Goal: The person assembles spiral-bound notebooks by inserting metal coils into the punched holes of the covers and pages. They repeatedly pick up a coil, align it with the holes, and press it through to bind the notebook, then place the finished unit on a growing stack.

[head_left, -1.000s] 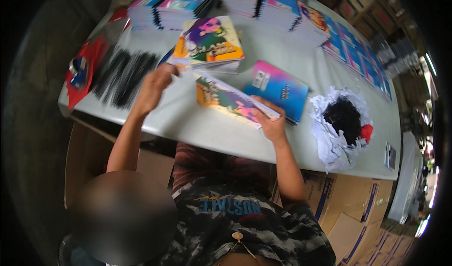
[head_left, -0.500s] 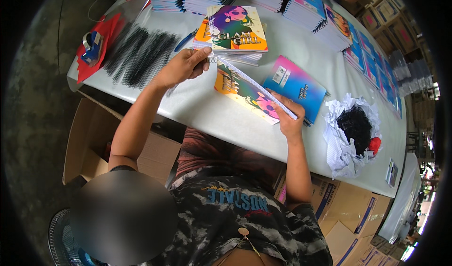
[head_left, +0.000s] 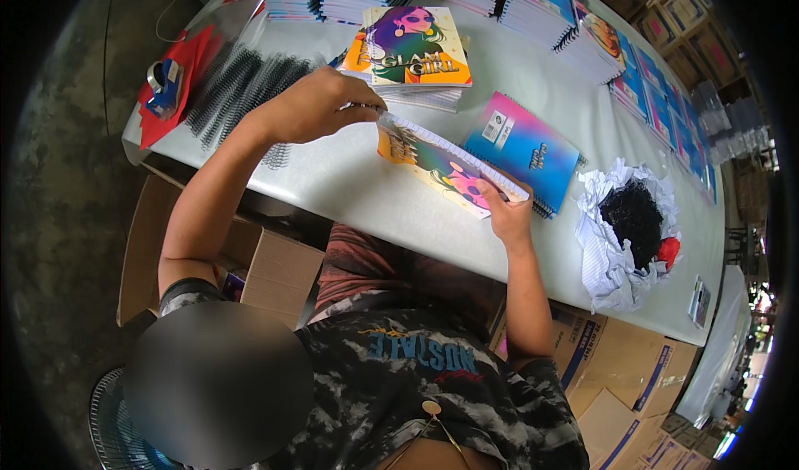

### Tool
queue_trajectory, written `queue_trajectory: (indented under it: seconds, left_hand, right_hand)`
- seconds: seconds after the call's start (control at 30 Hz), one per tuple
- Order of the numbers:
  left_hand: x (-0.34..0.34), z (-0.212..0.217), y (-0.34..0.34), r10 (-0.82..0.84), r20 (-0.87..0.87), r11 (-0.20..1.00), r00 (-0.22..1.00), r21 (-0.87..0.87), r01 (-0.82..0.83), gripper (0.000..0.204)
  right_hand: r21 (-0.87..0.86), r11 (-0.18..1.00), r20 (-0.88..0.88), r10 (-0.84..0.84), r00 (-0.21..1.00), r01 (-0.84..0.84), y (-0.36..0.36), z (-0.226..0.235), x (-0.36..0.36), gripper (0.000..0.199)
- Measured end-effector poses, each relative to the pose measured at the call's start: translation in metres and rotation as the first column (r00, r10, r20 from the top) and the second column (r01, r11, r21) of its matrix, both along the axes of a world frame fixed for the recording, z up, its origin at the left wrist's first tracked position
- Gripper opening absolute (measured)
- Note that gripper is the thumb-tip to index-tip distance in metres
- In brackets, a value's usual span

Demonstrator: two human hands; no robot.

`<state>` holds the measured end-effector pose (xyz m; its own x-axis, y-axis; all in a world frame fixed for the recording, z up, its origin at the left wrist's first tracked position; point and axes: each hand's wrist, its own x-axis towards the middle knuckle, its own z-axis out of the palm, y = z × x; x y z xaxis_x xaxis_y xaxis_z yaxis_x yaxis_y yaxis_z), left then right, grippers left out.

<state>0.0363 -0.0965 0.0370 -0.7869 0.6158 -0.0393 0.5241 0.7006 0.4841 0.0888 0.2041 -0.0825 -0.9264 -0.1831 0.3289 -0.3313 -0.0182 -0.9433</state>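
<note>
Right hand [head_left: 508,215] pinches notebook [head_left: 437,171]; left hand [head_left: 320,104] curled at its end, grip unclear. Bound stacks [head_left: 534,14] look done; loose coils [head_left: 250,91] unused.

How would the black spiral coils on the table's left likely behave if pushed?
The black spiral coils would probably feel light, being thin, open loops. They may roll or scatter, being round and seemingly loose. Lying close together, they could snag each other.
</note>
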Motion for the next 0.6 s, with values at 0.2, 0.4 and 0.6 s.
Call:
queue_trajectory:
  seconds: [0.2,0.4,0.6]
  left_hand:
    - [0.018,0.002,0.018,-0.039,-0.554,0.985,0.832,-0.162,-0.062,0.033]
    - [0.006,0.018,0.006,-0.011,-0.016,0.998,1.000,-0.058,0.010,0.021]
    - [0.000,0.023,0.012,-0.045,-0.099,0.996,0.994,-0.086,0.037,0.024]
  right_hand:
    - [0.138,0.989,-0.237,-0.018,0.971,0.052,-0.012,0.016,0.010,0.022]
    - [-0.069,0.991,-0.124,0.107,0.986,-0.117,-0.010,0.015,0.009,0.027]
    - [0.021,0.993,-0.131,0.118,0.984,-0.116,-0.005,0.009,0.009,0.026]
